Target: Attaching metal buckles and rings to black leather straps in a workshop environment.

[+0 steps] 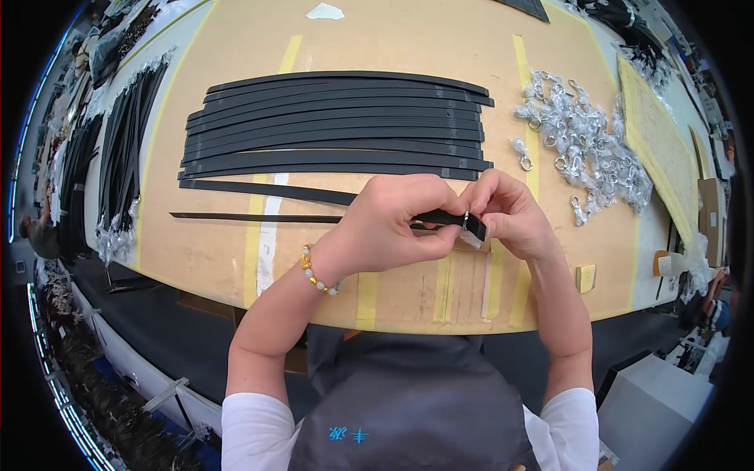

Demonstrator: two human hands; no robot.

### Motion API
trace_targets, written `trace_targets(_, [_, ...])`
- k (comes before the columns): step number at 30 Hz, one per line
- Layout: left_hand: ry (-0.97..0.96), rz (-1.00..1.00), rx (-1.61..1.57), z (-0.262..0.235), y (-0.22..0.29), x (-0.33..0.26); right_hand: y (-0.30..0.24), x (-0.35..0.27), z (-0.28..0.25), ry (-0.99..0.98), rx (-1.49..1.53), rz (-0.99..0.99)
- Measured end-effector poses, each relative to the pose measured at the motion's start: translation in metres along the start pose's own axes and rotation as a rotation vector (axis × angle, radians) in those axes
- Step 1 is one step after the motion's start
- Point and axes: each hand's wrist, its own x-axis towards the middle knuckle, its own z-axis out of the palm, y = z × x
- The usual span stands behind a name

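My left hand, with a beaded bracelet at its wrist, is closed on a long, narrow black strap near its right end. The rest of that strap trails left over the table. At the end, my right hand pinches the strap where it looks folded. A small silver metal fitting sits on the strap between my hands, with clear plastic wrap hanging below it. The fingers partly hide how it is joined. Just beyond my hands lies another single strap, in front of several flat black straps laid side by side.
At right lies a pile of metal snap hooks in clear plastic, with a yellowish board beyond. A small yellow block rests near the front edge. Bundled black straps hang along the left. Yellow tape strips mark the table.
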Motion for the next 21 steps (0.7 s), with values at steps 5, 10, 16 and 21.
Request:
trace_targets(5, [0.018,0.045,0.091,0.008,-0.014,-0.002,-0.014,-0.006,0.019,0.136,-0.147,0.162])
trace_targets(10, [-0.058,0.055,0.233,0.011,-0.012,-0.004,-0.003,-0.012,0.021,0.229,-0.514,0.073])
trace_targets(16, [-0.100,0.004,0.227,0.014,-0.017,-0.005,0.001,-0.009,0.028,0.322,-0.435,0.170])
trace_targets(21, [-0.112,-0.137,0.098,0.011,-0.016,-0.004,-0.006,-0.008,0.025,0.292,-0.307,0.267])
